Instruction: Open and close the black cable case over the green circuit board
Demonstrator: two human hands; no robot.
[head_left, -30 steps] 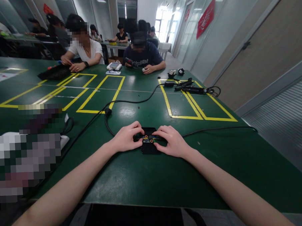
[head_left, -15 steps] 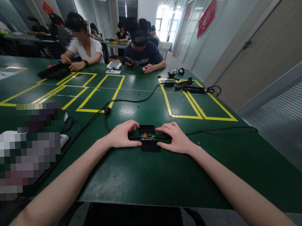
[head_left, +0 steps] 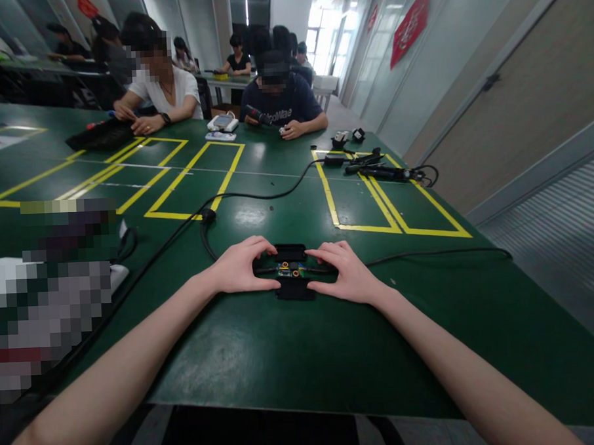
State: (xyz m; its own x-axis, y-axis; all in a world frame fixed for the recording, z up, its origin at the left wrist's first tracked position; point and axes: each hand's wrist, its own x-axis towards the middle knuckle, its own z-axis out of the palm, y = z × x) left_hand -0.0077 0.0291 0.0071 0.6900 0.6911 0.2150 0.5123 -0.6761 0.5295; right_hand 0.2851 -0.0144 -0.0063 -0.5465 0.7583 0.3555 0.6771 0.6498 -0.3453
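Note:
A small circuit board (head_left: pixel 288 270) with two copper-coloured rings lies on the green table, cables leaving it left and right. Behind it stands one black plastic case half (head_left: pixel 290 252), its hollow side showing. The other black case half (head_left: pixel 295 289) is on the near side of the board. My left hand (head_left: pixel 242 264) curves round the left ends, fingertips at the far half and thumb at the near one. At the right ends, my right hand (head_left: pixel 346 271) grips the same two halves between fingers and thumb.
A black cable (head_left: pixel 256 195) snakes across the table past a plug (head_left: pixel 208 216). Farther right lie black tools and cords (head_left: pixel 386 173) among yellow tape outlines. Blurred items (head_left: pixel 55 312) are at the left. Two people work across the table near a black tray (head_left: pixel 99 135).
The far case half looks slightly more upright, showing more of its hollow inside. Both hands stay at the case ends. The view has shifted slightly.

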